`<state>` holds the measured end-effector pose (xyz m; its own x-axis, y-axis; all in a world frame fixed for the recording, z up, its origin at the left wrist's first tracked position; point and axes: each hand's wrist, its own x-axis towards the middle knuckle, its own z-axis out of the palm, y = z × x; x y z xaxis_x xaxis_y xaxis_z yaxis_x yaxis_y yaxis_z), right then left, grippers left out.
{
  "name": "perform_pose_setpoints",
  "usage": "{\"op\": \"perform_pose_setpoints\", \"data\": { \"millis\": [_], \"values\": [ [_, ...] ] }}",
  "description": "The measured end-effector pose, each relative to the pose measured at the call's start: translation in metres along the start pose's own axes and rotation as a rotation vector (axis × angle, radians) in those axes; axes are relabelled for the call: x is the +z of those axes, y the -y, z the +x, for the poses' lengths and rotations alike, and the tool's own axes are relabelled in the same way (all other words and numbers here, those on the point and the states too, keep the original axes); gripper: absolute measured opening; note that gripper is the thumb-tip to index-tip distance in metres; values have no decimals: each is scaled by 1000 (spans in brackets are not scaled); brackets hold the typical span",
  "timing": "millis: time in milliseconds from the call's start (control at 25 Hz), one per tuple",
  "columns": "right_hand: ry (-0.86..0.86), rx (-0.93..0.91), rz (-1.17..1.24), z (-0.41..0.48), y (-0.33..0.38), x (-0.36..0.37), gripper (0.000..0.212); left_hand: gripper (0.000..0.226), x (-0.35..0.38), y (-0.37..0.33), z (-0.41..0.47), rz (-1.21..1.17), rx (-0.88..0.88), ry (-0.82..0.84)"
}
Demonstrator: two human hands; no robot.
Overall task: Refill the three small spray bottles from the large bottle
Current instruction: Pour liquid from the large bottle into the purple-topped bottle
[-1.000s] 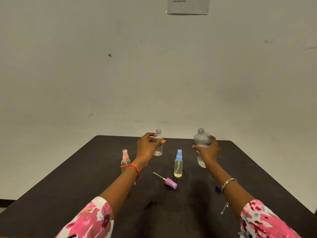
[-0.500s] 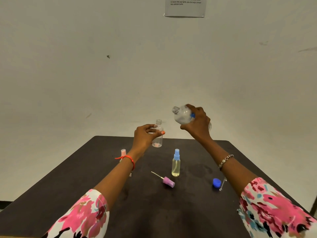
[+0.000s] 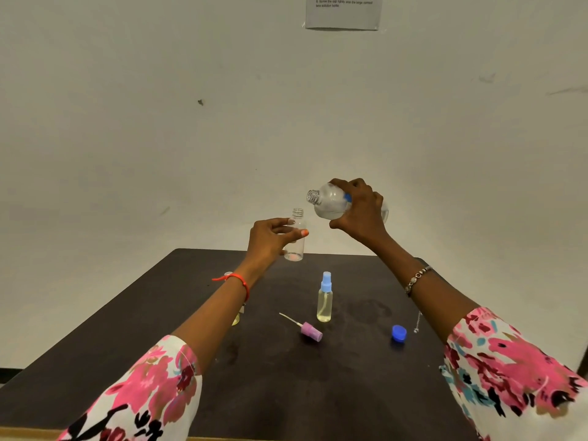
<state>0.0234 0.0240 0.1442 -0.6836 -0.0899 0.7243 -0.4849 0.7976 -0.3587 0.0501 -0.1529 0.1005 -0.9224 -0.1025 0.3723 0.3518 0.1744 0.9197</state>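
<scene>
Inside right grip (image 3: pixel 359 211), tilted large bottle (image 3: pixel 331 203)

Dark brown rectangular tabletop (image 3: pixel 286 393) down below, backed by a plain off-white wall (image 3: pixel 127 138). High on that wall, a grey printed paper sheet (image 3: pixel 343 14), text too small to read. Further left, a small dark mark (image 3: pixel 200 102).

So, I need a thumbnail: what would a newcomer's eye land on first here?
The right hand holds the large bottle tilted in mid-air, its open neck pointing toward the small uncapped bottle held up in the left hand. Below, on the dark table, a blue-topped spray bottle stands upright, a purple sprayer head lying beside it and a blue cap further right.
</scene>
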Motion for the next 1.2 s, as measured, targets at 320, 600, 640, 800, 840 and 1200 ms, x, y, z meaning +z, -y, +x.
{"op": "perform_pose_setpoints", "data": {
  "millis": [320,600,640,800,840,1200],
  "values": [
    [21,-54,-45,1,4,-6,77,47,3,-7,-5,12,14,13],
    [41,-89,-78,0,8,-7,77,47,3,-9,-7,12,23,15],
    [42,-94,-84,0,8,-8,77,47,3,-9,-7,13,24,15],
    [34,-110,-97,1,10,-8,76,48,1,-8,-7,14,25,10],
    [30,-111,-97,1,10,-8,75,49,1,-8,-7,15,23,8],
    [44,-122,-128,0,12,-8,74,48,0,-6,-8,23,25,10]
  ]
}}
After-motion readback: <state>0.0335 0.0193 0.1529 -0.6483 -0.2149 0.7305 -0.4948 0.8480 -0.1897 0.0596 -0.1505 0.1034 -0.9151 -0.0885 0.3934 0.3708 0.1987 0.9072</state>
